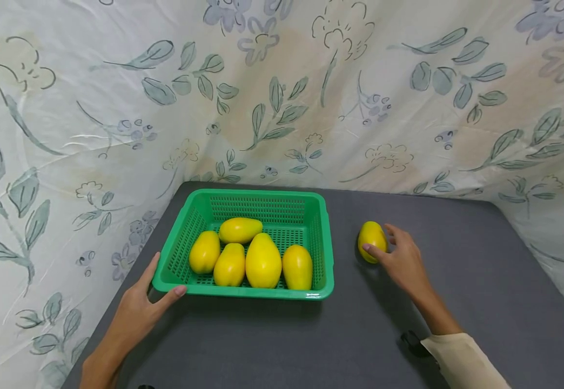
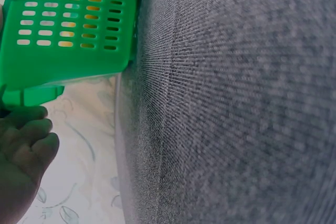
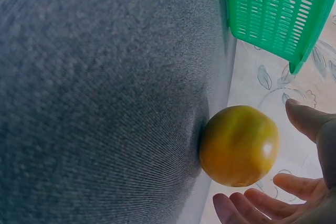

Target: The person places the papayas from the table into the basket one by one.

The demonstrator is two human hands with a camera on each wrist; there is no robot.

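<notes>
A green plastic basket [image 1: 322, 243] with slotted walls stands on the dark grey table, holding several yellow mangoes [image 1: 263, 261]. At its near left corner my left hand [image 1: 138, 310] grips the rim, thumb on the front edge and fingers along the left side. The left wrist view shows curled fingers [image 2: 32, 137] at the rim. Right of the basket, a single yellow mango [image 1: 372, 241] lies on the table. My right hand [image 1: 403, 259] is around its near right side, thumb and fingers spread. In the right wrist view, a gap shows between them and the mango [image 3: 239, 146].
The grey cloth-covered table [image 1: 350, 335] extends in front of and to the right of the basket. A floral sheet [image 1: 282, 108] hangs behind it and along both sides. A light sleeve [image 1: 464, 359] and a dark band [image 1: 413, 344] are at my right wrist.
</notes>
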